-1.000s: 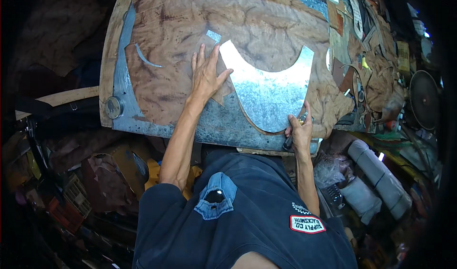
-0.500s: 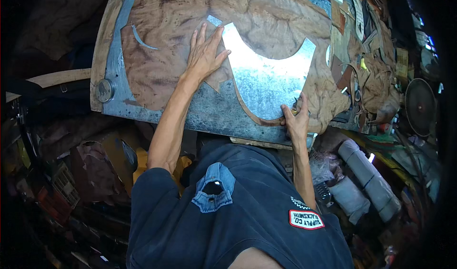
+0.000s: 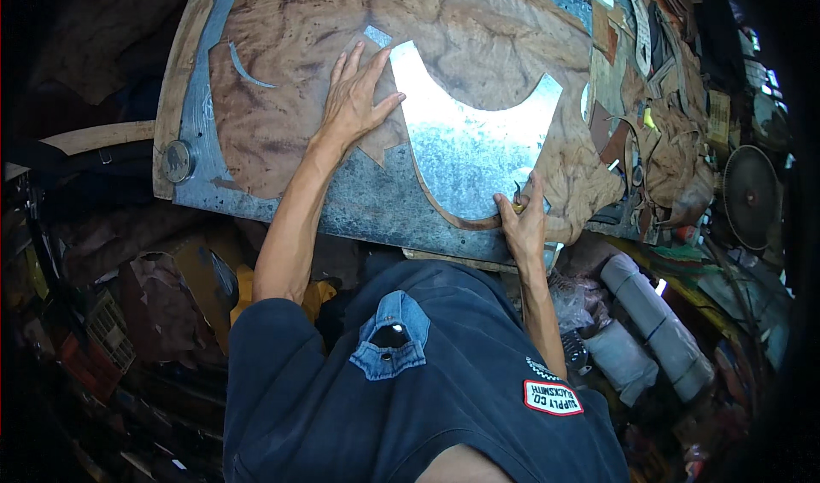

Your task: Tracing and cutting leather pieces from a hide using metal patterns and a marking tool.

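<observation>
A shiny sheet-metal template (image 3: 465, 146) with a deep curved notch lies on a brown mottled leather hide (image 3: 290, 22). My left hand (image 3: 354, 99) rests flat beside its upper left arm, fingers spread and pointing away from me. The thumb tip reaches the template's left edge. At the lower right edge of the template, my right hand (image 3: 525, 222) is closed around a small tool (image 3: 518, 205) with a brass-coloured part and a dark curved tip. Most of the tool is hidden by the fingers. A narrow strip of leather shows along the template's lower curved edge.
Under the hide is a grey metal sheet (image 3: 384, 201) on a wooden board. A round metal disc (image 3: 178, 161) sits at its left corner. Leather scraps (image 3: 670, 154) pile up at the right, near a round fan (image 3: 752, 197). Wrapped rolls (image 3: 658, 325) lie below right.
The whole view has shifted slightly left. Both hands keep nearly the same places against the template. The curved tip of the tool in my right hand shows more plainly.
</observation>
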`<state>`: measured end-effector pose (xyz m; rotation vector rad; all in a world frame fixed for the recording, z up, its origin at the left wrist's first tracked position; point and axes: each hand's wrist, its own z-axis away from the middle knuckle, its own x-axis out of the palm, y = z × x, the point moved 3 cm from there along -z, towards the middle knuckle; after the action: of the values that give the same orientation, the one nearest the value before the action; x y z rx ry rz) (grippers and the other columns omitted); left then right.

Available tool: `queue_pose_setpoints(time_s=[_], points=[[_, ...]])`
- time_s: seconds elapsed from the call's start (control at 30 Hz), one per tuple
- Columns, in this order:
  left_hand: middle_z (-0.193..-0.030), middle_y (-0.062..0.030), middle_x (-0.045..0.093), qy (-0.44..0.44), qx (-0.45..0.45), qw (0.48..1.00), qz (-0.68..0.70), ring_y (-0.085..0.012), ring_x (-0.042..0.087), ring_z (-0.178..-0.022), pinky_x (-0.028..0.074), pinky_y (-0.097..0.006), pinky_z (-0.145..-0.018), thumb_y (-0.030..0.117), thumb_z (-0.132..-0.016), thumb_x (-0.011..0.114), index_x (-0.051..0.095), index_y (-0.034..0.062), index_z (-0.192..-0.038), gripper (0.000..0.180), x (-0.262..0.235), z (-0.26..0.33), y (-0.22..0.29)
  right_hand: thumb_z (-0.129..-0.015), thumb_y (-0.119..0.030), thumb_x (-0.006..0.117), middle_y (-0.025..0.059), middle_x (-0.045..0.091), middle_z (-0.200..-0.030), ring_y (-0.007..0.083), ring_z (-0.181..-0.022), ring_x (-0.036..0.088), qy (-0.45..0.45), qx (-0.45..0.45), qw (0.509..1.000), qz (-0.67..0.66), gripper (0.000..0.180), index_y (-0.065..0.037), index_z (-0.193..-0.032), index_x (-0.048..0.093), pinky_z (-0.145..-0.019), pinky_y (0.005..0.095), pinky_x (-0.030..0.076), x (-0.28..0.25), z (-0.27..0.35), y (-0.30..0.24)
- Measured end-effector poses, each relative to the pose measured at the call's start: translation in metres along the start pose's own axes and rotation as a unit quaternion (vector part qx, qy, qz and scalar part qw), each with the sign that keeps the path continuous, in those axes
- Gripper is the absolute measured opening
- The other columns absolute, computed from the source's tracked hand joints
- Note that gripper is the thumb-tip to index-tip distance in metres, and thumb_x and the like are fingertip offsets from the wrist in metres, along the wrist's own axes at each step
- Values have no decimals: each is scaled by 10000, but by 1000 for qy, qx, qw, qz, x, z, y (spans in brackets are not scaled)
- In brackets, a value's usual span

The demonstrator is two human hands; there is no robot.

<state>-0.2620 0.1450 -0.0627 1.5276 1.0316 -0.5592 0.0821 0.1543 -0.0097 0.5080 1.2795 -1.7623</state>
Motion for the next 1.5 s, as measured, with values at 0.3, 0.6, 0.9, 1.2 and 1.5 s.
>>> queue_pose_setpoints(time_s=[0.3,0.6,0.9,1.2,1.5], points=[[-1436,-167,475,-8,-4,999,30,-373,304,-1414,175,-524,-1176,452,-801,727,400,73,-1447,818,-7,-8,-8,-866,-241,737,166,597,-841,240,-770,601,18,-33,999,-5,770,42,-1446,318,-696,352,495,3,-4,-9],[-1435,-170,464,-12,-3,999,53,-388,288,-1417,168,-542,-1166,431,-807,728,451,70,-1411,756,-21,-19,-22,-893,-244,694,260,654,-988,312,-920,669,44,-107,992,50,688,14,-1431,351,-736,406,514,10,-13,-22],[-1342,-168,505,-49,90,995,-19,-389,340,-1374,225,-555,-1134,307,-823,719,668,74,-1140,397,-33,-14,-4,-963,-216,546,293,634,-1089,471,-999,622,-112,-18,984,139,338,-18,-1236,517,-841,502,486,-26,-2,-111],[-1160,-283,632,-501,58,861,64,-403,611,-1105,447,-555,-964,739,-889,365,682,11,-1144,833,-31,-130,-17,-911,-132,564,249,618,-958,431,-895,622,-124,-312,934,124,322,-52,-1223,555,-744,514,500,95,-67,-214],[-1508,-256,334,-612,16,791,2,-401,337,-1396,237,-546,-1137,861,-771,405,352,63,-1488,1075,-15,-131,11,-901,-173,545,285,655,-1036,428,-972,643,-1,-271,958,90,320,-1,-1141,667,-846,470,521,147,-99,-224]])
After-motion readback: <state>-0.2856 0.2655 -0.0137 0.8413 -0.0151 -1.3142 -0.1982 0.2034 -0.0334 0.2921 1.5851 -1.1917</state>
